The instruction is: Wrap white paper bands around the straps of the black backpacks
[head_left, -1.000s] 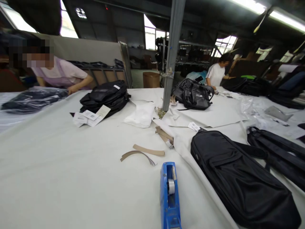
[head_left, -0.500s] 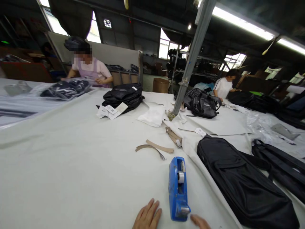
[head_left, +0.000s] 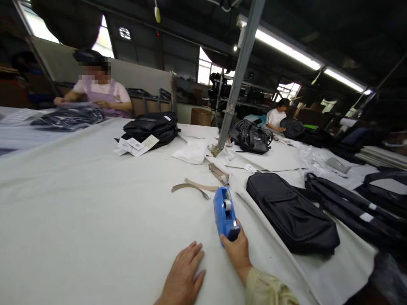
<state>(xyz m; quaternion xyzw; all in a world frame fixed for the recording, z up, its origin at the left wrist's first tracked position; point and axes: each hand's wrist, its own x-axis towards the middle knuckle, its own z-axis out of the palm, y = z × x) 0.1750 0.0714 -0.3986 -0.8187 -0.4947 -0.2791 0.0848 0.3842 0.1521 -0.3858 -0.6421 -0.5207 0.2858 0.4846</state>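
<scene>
A blue tape dispenser (head_left: 219, 212) with a small white roll in it stands on the pale-covered table (head_left: 95, 220). My right hand (head_left: 237, 250) grips its near end, thumb on the left side and fingers on the right. To the left of it, my left hand (head_left: 186, 269) lies open on the cloth, fingers stretched forward and holding nothing. Just beyond the dispenser are two curved brown strips (head_left: 190, 187). Right of my right hand, past a raised fold in the cloth, a black bag (head_left: 289, 212) lies flat.
A metal post (head_left: 238, 76) rises from the table beside a white packet (head_left: 192, 151). Black backpacks (head_left: 152, 129) with paper tags lie beyond. One person (head_left: 98, 91) handles a plastic-wrapped bag at left; another person (head_left: 276, 116) works far right. Black straps (head_left: 343, 203) lie at right.
My right hand has come in from beside the dispenser and closed on its near end. The dispenser sits farther forward, close to the strips. The view has swung to the right.
</scene>
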